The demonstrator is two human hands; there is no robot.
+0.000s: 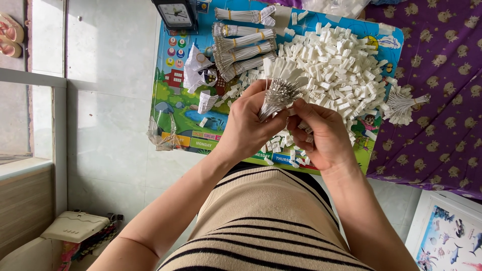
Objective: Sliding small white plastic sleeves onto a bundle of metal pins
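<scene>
While left hand [246, 125] fingers clamp the pin bundle [281, 90], right hand [321, 133] seemingly pinches it.

Home floor w/ tiles [108, 135], sandals [10, 35] (kids' play mat [175, 108]).

I see a bundle of thin wires [279, 93] pinched upright in my left hand [246, 128], just in front of the heap of white plastic pieces [334, 70]. The wires are silvery and packed tight, and each ends in a small white tag, so the top of the bundle fans out into a white tuft leaning slightly toward the heap. The lower ends splay a little where my fingers close around them. My right hand [324, 135] sits just beside the bundle, its fingertips touching the wires from the side nearer the heap, curled around something too small for me to make out.
</scene>
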